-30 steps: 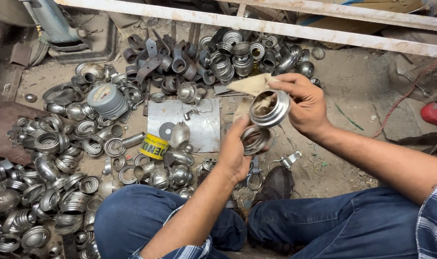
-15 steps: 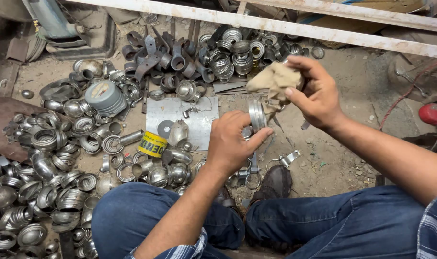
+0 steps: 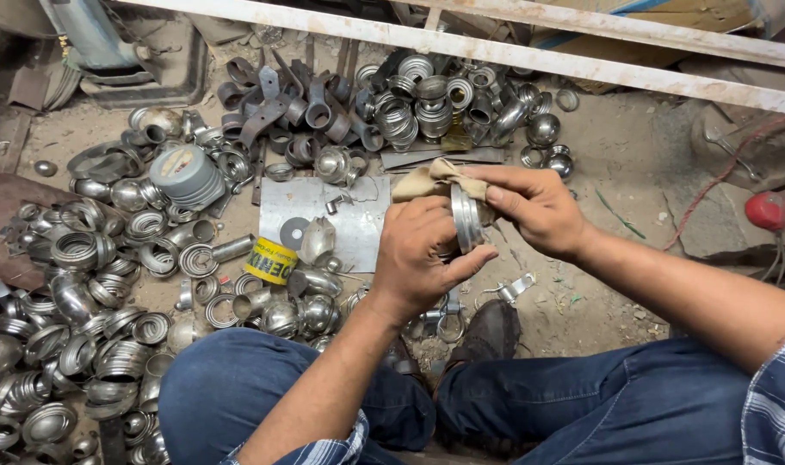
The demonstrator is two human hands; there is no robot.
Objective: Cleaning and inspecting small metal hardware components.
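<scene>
- At the centre of the view, above the sandy floor (image 3: 633,155), both hands meet on one shiny metal ring (image 3: 464,220), held on edge between them.
- The left hand (image 3: 423,254) wraps the ring from its 9 o'clock side, fingers curled over the top and the thumb stretched out beneath the rim.
- The right hand (image 3: 534,207) comes in from 3 o'clock, its fingertips pinching a tan cloth (image 3: 431,176) against the ring's face; the cloth bunches out toward 11 o'clock.
- Just behind the hands, toward 9 o'clock, a flat steel plate (image 3: 358,215) lies on the floor, with a dark washer (image 3: 294,232) and a small bent metal piece on it.
- A yellow roll of tape (image 3: 270,260) sits at the plate's 7 o'clock corner, touching the scattered rings there.
- At 12 o'clock from the hands, a pile of ribbed metal rings (image 3: 427,99) and dark clamp straps (image 3: 272,103) lies below a white-painted bar (image 3: 530,56) that crosses the top of the view.
- A second, larger heap of shiny rings (image 3: 74,293) fills the floor from 8 to 10 o'clock, with a stack of grey discs (image 3: 186,175) at its upper edge.
- Far out at 3 o'clock, a red round object (image 3: 767,209) rests on the floor, well apart from the work.
- Blue-jeaned knees (image 3: 237,387) frame the bottom, with a dark shoe (image 3: 487,331) between them at 6 o'clock.
</scene>
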